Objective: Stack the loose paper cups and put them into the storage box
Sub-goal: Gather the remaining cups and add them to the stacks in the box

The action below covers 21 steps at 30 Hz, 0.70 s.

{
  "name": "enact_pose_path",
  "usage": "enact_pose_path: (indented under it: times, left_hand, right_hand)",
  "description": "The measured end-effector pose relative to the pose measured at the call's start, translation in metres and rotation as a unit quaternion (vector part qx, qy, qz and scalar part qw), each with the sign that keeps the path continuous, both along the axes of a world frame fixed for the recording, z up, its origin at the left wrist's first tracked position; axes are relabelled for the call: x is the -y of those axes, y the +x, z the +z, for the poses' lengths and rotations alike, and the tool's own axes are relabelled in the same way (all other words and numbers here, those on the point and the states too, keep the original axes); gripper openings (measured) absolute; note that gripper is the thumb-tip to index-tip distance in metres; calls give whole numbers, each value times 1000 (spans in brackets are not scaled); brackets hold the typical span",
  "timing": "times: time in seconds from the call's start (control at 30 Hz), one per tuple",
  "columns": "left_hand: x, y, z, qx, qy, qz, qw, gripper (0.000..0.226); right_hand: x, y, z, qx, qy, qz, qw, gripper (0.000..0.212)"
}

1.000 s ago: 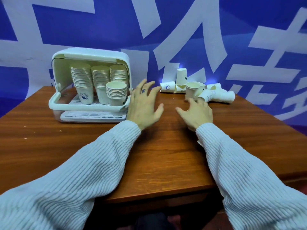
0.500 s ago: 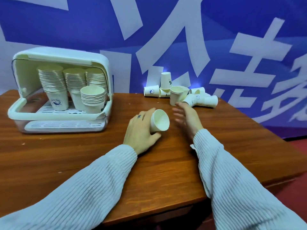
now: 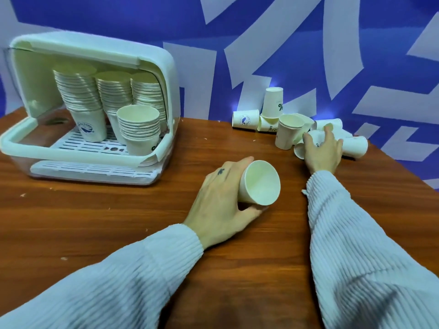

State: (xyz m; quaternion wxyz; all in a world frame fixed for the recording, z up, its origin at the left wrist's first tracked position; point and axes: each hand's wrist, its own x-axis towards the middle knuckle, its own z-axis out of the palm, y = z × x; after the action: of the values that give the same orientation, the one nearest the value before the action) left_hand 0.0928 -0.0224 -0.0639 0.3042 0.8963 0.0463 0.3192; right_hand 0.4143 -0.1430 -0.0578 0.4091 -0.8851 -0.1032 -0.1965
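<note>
My left hand [image 3: 223, 198] grips a white paper cup [image 3: 260, 184] on its side, mouth turned toward me, just above the wooden table [image 3: 118, 222]. My right hand [image 3: 322, 150] reaches into the pile of loose cups [image 3: 288, 131] at the back right, its fingers curled over a lying cup [image 3: 317, 138]. One cup in that pile stands upside down [image 3: 273, 103]; others lie on their sides. The white storage box [image 3: 95, 153] stands open at the back left, holding three tall cup stacks [image 3: 78, 96] and a shorter stack [image 3: 140, 129] in front.
A blue wall with large white shapes [image 3: 308, 43] runs right behind the table. The table's right edge [image 3: 403, 169] slants close to the cup pile. The box lid [image 3: 95, 46] is raised over the stacks.
My left hand has taken hold of a cup and keeps it near the table's middle. My right hand has moved forward to the pile and closed over a lying cup.
</note>
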Motion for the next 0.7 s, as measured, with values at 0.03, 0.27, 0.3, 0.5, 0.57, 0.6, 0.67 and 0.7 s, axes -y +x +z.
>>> enact_pose_path:
  times: [0.03, 0.27, 0.3, 0.5, 0.57, 0.6, 0.67, 0.7]
  left_hand:
    - [-1, 1, -1, -1, -1, 1, 1000, 86]
    - [0, 2, 2, -7, -8, 12, 1000, 86]
    - [0, 2, 3, -7, -9, 14, 1000, 86]
    - [0, -1, 6, -9, -28, 21, 999, 85]
    - [1, -3, 8, -4, -42, 30, 999, 84]
    - [1, -4, 8, -3, -51, 34, 998, 84]
    - [-1, -6, 9, 3, -67, 36, 997, 82]
    - [-1, -8, 9, 8, -75, 37, 996, 82]
  right_hand:
    - [-3, 3, 0, 8, -7, -2, 1000, 76]
    - [1, -12, 3, -52, 183, 32, 981, 49]
    - [3, -17, 4, -64, 201, 33, 977, 46]
    - [12, -47, 7, -88, 259, 80, 958, 35]
    - [15, -57, 7, -89, 280, 102, 951, 32]
    - [16, -66, 8, -88, 283, 115, 948, 31]
    - [14, -87, 11, -84, 282, 144, 945, 30]
    - [13, -97, 12, -84, 281, 158, 943, 29]
